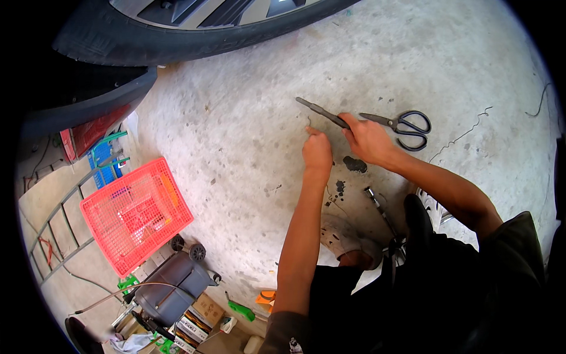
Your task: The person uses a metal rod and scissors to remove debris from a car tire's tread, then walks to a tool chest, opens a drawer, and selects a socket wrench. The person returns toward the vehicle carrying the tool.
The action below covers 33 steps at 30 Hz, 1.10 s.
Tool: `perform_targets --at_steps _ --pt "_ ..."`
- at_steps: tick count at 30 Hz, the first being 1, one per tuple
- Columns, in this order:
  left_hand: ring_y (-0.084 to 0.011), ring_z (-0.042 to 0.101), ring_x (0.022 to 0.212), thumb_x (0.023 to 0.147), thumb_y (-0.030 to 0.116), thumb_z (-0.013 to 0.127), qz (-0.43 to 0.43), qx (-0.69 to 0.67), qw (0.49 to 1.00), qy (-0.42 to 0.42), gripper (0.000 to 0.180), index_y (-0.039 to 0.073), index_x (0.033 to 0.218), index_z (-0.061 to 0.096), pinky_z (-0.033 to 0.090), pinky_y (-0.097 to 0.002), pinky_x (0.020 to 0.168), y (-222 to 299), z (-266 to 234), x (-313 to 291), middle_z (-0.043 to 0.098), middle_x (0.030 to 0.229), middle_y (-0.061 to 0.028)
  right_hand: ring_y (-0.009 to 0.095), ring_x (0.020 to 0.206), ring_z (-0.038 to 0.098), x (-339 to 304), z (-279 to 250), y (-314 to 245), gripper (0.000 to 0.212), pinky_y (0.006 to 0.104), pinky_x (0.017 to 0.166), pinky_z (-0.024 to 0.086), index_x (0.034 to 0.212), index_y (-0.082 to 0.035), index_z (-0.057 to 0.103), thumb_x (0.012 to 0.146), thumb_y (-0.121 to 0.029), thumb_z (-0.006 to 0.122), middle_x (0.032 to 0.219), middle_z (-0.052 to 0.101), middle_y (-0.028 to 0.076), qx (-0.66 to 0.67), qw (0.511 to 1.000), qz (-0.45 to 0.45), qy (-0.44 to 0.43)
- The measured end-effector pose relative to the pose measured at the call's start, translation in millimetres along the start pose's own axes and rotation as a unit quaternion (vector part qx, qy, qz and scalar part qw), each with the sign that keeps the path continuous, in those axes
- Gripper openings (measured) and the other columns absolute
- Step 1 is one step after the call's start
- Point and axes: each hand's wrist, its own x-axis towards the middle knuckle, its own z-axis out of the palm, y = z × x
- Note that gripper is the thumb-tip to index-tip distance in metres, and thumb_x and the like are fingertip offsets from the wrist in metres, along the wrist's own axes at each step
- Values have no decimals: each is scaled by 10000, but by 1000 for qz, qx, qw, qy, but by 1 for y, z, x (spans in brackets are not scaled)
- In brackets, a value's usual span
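My right hand (370, 140) is closed around a dark metal rod (318, 110) with a stepped, narrower tip, which points up and to the left above the floor. Just left of it, my left hand (318, 150) is closed, its index finger and thumb pinching a thin wire (309, 121) that shows above the fingertips. The rest of what is inside that fist is hidden. Beyond my right wrist lie black-handled scissors (407, 127) on the concrete. Closer to my body, a slim metal tool (380, 209) lies by my shoes.
A car wheel (194, 47) stands at the far left. To the left are a red plastic basket (141, 236), a ladder (65, 218) and a grey wheeled bin (174, 289). A green-handled tool (240, 310) lies near boxes. A bent wire (466, 134) rests at right.
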Motion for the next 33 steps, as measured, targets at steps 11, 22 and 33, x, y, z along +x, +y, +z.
perform_targets --at_steps 11,22,33 --pt "-316 663 693 871 -49 455 31 -1 999 -37 560 -214 1356 228 529 -375 576 -20 -2 2 647 734 -225 455 692 602 -26 27 15 316 540 639 469 1182 -73 527 880 -163 548 724 627 251 23 997 58 -44" --pt "-327 649 646 810 -14 517 -15 -169 985 0 679 -99 1425 242 510 -421 595 -36 9 -10 643 711 -201 441 690 603 3 20 2 317 521 620 468 1180 -41 507 878 -129 554 739 633 236 7 1000 -5 0" --pt "-378 657 658 776 51 566 -14 14 999 -35 746 -165 1393 207 532 -447 599 -16 4 -5 655 726 -223 425 695 616 6 20 12 306 505 624 483 1156 -47 531 865 -136 565 728 632 236 -24 999 -19 -10"
